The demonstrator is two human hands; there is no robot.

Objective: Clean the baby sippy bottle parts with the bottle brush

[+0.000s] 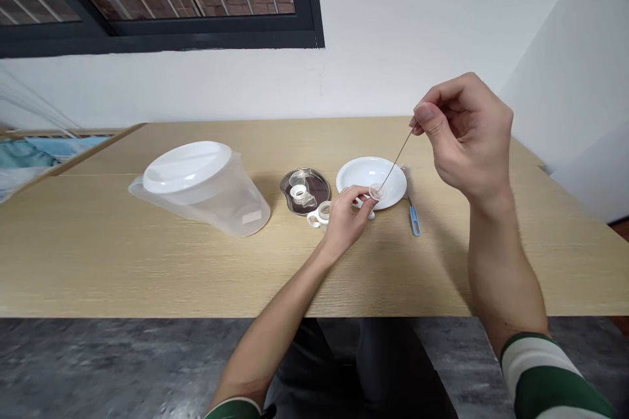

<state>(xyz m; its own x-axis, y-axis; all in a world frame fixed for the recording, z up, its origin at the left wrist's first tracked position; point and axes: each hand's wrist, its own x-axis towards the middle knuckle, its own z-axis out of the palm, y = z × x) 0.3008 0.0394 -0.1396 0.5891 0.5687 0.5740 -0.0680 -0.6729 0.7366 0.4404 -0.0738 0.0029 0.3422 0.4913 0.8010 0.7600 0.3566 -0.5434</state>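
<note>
My left hand (348, 217) pinches a small clear round piece (377, 192) over the near side of a white bowl (352, 169). Raised to the right, my right hand (462, 131) is closed on the upper end of a thin wire rod (399, 156). The rod slants down to the left, and its lower end meets the round piece; whether it passes inside, I cannot tell. Just left of my left hand is a white ring with handles (313, 218), partly hidden by the fingers.
A metal tray (285, 191) holds a white ring and clear pieces. Farther left stands a large translucent pitcher (211, 200) with a white lid. A brush with a blue handle (415, 219) lies right of the bowl. The wooden table (147, 275) meets a white wall behind.
</note>
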